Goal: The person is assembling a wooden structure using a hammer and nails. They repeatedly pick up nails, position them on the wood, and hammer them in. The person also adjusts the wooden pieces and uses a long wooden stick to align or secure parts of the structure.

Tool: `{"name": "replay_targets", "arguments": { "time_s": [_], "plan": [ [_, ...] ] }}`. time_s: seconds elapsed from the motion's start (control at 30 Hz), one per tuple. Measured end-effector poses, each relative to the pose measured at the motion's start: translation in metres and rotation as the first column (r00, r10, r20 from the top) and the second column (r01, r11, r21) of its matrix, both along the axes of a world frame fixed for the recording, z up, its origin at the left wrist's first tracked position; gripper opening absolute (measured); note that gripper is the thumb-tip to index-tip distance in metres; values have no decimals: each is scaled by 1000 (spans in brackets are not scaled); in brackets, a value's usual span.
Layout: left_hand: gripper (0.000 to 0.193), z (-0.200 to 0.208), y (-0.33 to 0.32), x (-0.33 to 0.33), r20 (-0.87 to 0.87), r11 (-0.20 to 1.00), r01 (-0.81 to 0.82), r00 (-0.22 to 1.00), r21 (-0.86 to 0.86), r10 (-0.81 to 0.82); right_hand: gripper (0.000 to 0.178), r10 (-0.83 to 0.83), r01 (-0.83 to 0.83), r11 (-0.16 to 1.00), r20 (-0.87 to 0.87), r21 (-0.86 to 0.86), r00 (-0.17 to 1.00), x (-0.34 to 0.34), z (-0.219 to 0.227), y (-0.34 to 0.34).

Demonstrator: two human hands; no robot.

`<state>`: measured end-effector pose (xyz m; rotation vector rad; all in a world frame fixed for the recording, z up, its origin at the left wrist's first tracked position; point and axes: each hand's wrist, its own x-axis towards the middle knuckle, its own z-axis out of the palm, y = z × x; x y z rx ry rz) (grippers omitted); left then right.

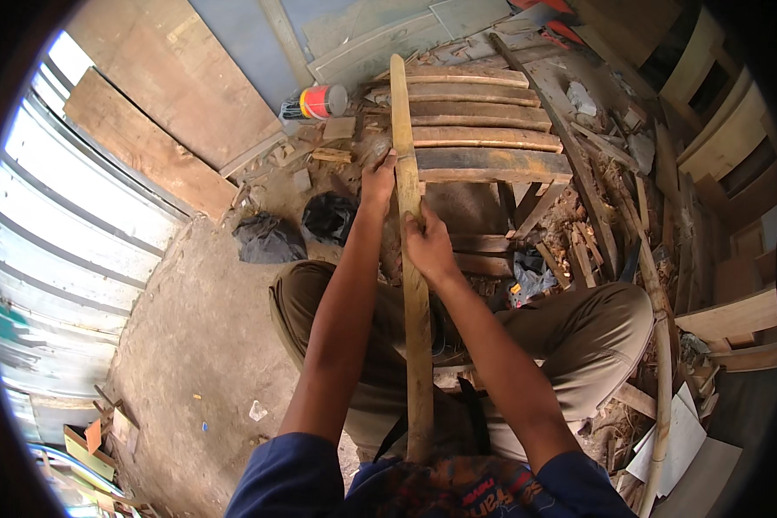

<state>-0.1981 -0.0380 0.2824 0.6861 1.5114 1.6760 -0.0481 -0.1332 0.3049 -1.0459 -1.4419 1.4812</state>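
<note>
A long, narrow wooden slat [415,319] runs away from my body, its near end at my waist and its rounded far end raised above the floor. My left hand [377,180] is closed on the slat's left edge, farther out. Closer to me, my right hand [428,242] grips it from the right, thumb lying on top. The undersides of the fingers are hidden. Just beyond and to the right stands a low bench-like frame [479,115] of several spaced wooden slats. My bent knees lie on either side of the held slat.
A red and yellow can [319,102] lies on its side near the wall. Two black plastic bags [269,238] rest on the dirt floor. Wood scraps [583,246] and a long pole [662,388] lie at the right. Plywood boards [142,142] lean at the back left, beside corrugated sheeting [78,224].
</note>
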Motion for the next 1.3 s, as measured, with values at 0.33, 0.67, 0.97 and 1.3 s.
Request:
{"name": "replay_targets", "arguments": {
  "time_s": [0.33, 0.67, 0.97, 1.3],
  "plan": [
    [45, 6, 11, -23, -45, 995, 71, 996, -76, -74, 37, 13, -35, 977, -108, -209, 994, 19, 40, 17],
    [51, 46, 17, -16, -2, 987, 149, 989, -62, -150, 61, 90, -211, 958, 498, 193, 863, 118, 74, 113],
    [47, 49, 45, -18, -327, 987, 43, 940, -157, -93, 64, -249, -329, 793, 765, 513, 594, 260, 120, 133],
    [57, 41, 61, 76, -840, 963, 49, 478, -264, -255, 57, -275, 47, 948, 737, 313, 617, 291, 87, 49]
  ]
}}
